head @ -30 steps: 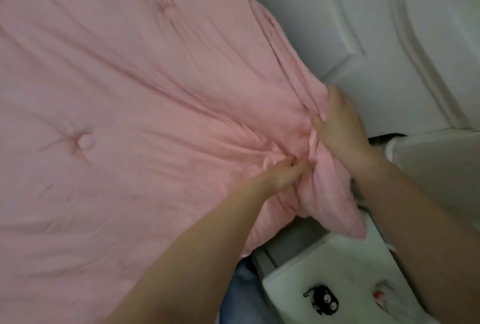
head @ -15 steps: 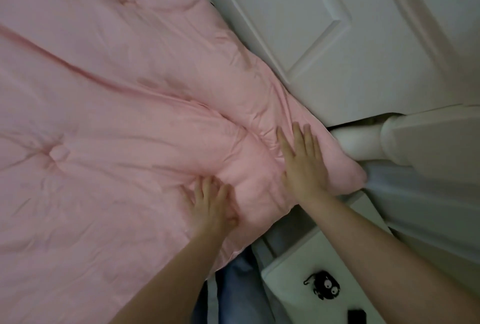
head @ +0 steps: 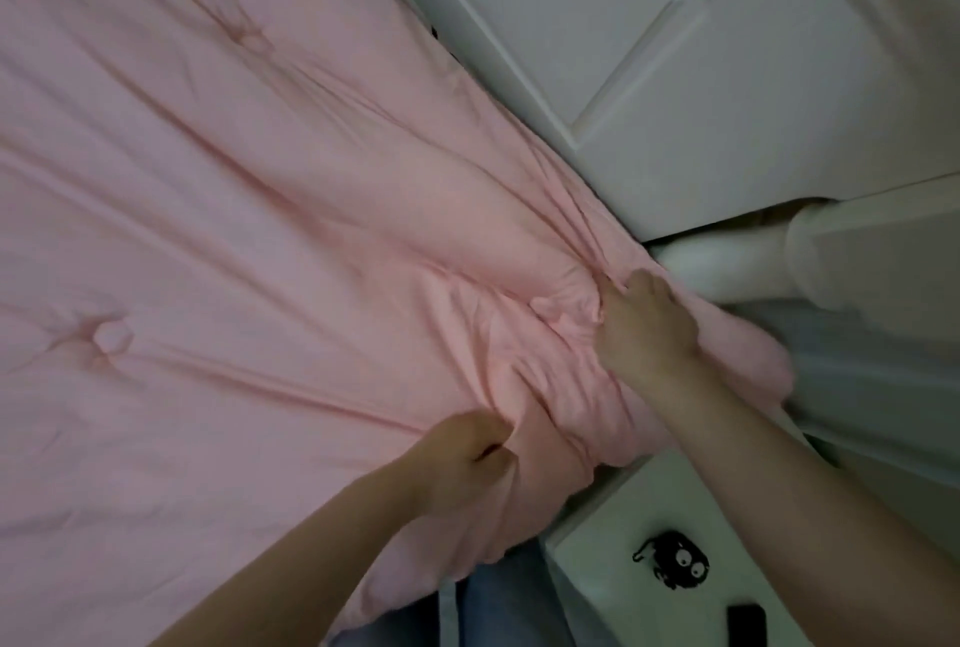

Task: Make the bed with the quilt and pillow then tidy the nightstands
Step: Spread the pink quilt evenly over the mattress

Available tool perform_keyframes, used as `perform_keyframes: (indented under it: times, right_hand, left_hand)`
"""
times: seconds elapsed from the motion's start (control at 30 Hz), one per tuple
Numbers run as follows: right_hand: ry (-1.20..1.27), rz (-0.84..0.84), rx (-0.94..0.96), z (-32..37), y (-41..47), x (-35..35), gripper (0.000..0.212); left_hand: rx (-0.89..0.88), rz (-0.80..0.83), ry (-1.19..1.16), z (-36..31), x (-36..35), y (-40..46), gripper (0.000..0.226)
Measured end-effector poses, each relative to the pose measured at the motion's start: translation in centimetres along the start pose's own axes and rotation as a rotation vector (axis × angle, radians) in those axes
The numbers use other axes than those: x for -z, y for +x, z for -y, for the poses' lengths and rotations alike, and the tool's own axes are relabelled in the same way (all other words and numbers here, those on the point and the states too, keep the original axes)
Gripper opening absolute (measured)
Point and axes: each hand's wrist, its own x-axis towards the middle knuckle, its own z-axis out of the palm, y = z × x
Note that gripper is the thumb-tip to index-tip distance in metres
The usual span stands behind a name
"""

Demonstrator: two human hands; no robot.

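Observation:
A pink tufted quilt [head: 234, 241] covers the bed and fills most of the view. Its near corner is bunched into folds by the white headboard [head: 649, 75]. My right hand [head: 649, 329] grips the bunched fabric at that corner, fingers curled into it. My left hand [head: 467, 459] pinches a fold of the quilt lower down, near the bed's edge. Creases run from both hands across the quilt. A white nightstand [head: 613, 589] stands at the lower right, beside the bed. No pillow is in view.
On the nightstand lie a small black fuzzy toy with big eyes [head: 675, 563] and a dark flat object [head: 748, 623]. A white rounded bedpost [head: 753, 262] meets the headboard at right. Blue fabric [head: 509, 605] shows below the quilt's edge.
Both hands lay flat on the quilt half a second ago; now their fingers have curled into the fabric and gathered it at the corner. The view has shifted slightly.

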Motion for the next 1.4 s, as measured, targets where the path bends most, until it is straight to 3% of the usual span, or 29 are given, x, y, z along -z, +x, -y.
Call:
perform_keyframes:
  times: [0.07,0.17,0.23,0.27,0.3,0.4,0.5,0.63,0.7,0.77,0.83,0.97,1.07,1.17,1.27,1.4]
  right_hand:
    - [0.049,0.11,-0.022,2.0,-0.7,-2.6,0.084]
    - [0.239,-0.176,0.119,5.3,-1.5,-3.8,0.091]
    - [0.256,-0.318,0.363,6.8,-2.0,-4.2,0.085]
    - [0.224,-0.311,0.443,7.1,-1.8,-4.8,0.08]
    - [0.166,-0.273,0.467,7.0,-1.2,-5.4,0.075]
    - [0.072,-0.029,0.308,5.4,2.5,-6.7,0.076]
    - [0.037,0.155,0.304,4.8,4.5,-6.1,0.084]
    - [0.048,0.051,0.297,6.7,2.2,-6.5,0.083]
    - [0.165,-0.015,0.242,8.8,-0.1,-7.6,0.083]
    - [0.274,-0.024,0.204,11.8,-2.8,-9.0,0.084]
    - [0.227,-0.017,0.221,14.7,-5.5,-10.7,0.085]
    - [0.146,0.015,0.306,18.7,-10.5,-13.1,0.092]
    - [0.18,-0.084,0.367,20.8,-12.7,-12.9,0.091]
    - [0.128,-0.121,0.42,22.4,-12.9,-12.6,0.074]
    - [-0.075,-0.127,0.419,24.3,-11.1,-12.7,0.029]
    - [-0.079,-0.02,0.568,25.8,-10.7,-11.9,0.035]
  left_hand:
    - [0.128,0.046,0.169,1.5,-0.9,0.5,0.043]
    - [0.193,0.004,0.216,2.7,-0.9,1.0,0.067]
    - [0.085,-0.185,0.276,1.6,0.2,0.5,0.052]
    - [0.026,-0.297,0.363,1.5,0.4,0.0,0.043]
    - [0.004,-0.38,0.46,2.0,0.4,-0.7,0.045]
    - [0.335,-0.353,0.584,5.1,0.8,-3.6,0.103]
    - [0.371,-0.263,0.677,7.6,-0.8,-5.9,0.116]
    - [0.352,-0.287,0.685,7.9,-1.6,-6.1,0.11]
    - [0.339,-0.315,0.677,7.9,-1.6,-6.0,0.105]
    - [0.313,-0.354,0.667,8.0,-1.4,-6.6,0.097]
    - [0.307,-0.386,0.685,8.3,-1.1,-7.8,0.09]
    - [0.459,-0.44,0.701,10.4,-1.0,-12.6,0.089]
    - [0.558,-0.488,0.634,12.8,-0.9,-16.6,0.092]
    - [0.506,-0.426,0.645,14.8,-0.8,-19.3,0.077]
    - [0.403,-0.442,0.716,15.9,-0.5,-19.7,0.042]
    - [0.339,-0.563,0.684,16.1,0.0,-18.8,0.028]
